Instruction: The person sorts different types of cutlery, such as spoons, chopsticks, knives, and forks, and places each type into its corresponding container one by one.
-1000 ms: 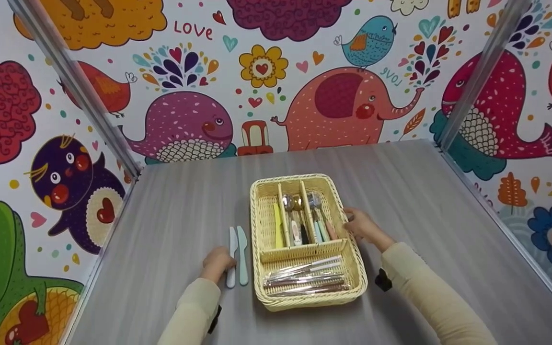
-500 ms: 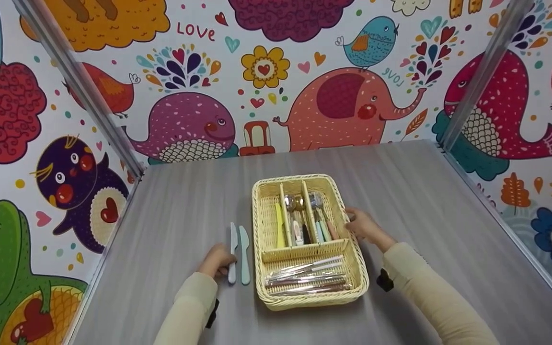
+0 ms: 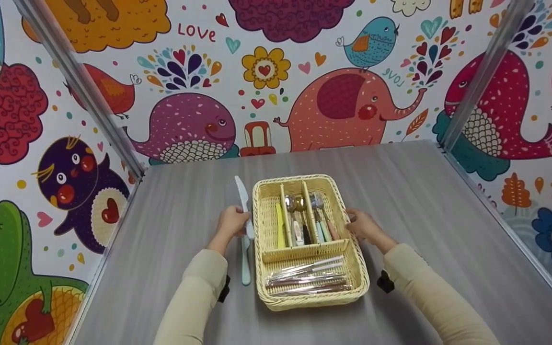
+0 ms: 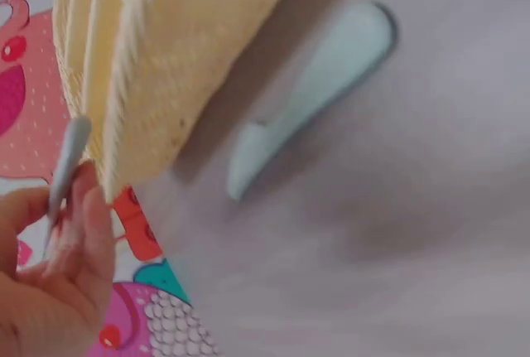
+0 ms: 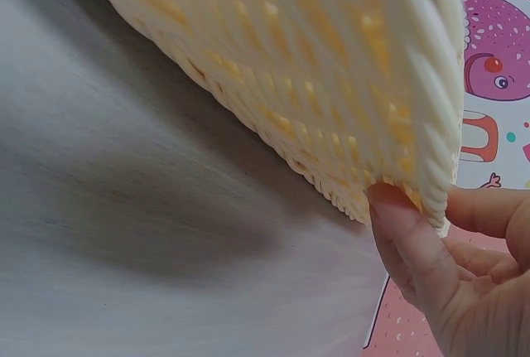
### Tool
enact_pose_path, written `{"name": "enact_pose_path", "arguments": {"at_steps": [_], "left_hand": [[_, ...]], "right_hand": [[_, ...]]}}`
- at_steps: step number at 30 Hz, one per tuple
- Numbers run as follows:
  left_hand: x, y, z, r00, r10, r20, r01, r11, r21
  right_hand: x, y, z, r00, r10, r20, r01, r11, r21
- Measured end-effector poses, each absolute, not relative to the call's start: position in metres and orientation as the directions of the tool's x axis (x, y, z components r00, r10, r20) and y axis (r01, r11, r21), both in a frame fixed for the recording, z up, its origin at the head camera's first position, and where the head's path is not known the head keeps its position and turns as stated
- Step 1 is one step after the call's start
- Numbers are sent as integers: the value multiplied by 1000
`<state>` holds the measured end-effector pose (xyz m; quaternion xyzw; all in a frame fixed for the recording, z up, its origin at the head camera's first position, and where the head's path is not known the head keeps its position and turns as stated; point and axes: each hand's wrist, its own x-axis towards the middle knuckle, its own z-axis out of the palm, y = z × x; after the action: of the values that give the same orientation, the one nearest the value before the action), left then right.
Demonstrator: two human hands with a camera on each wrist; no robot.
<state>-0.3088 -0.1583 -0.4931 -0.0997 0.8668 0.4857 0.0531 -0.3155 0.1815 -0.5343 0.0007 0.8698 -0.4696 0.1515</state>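
My left hand (image 3: 232, 221) pinches a table knife (image 3: 241, 190) with a pale grey handle, lifted beside the basket's left side, blade toward the back. In the left wrist view, its handle (image 4: 70, 156) stands between thumb and fingers near the rim. My right hand (image 3: 366, 227) grips the right rim of the woven basket (image 3: 363, 275), thumb outside, fingers over the edge. A pale green knife (image 3: 246, 270) lies on the table left of the basket. Inside the basket's left compartment rests a yellow knife (image 3: 280, 232).
Spoons (image 3: 299, 205) fill the middle compartment, and other cutlery with coloured handles (image 3: 324, 230) the right one. Long thin shiny utensils (image 3: 307, 275) lie across the front compartment. Patterned walls (image 3: 261, 115) border the grey table (image 3: 175, 206) at back and sides.
The left hand has raised the grey-handled knife off the table and carried it forward and right, toward the basket. The right hand stays at the rim; the green knife has not moved.
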Motion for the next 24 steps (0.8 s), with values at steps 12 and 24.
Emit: {"name": "enact_pose_path", "arguments": {"at_steps": [12,24], "left_hand": [[-315,-97,-513,-987,-126,-101,-154,545,824],[-318,-88,-545,-971,13,-239,-180,622,762]], "right_hand": [[-315,182,-537,-960,-137,-245,132,551,-824],[-316,183,-536,-955,-167,-247,126,526,-841]]}}
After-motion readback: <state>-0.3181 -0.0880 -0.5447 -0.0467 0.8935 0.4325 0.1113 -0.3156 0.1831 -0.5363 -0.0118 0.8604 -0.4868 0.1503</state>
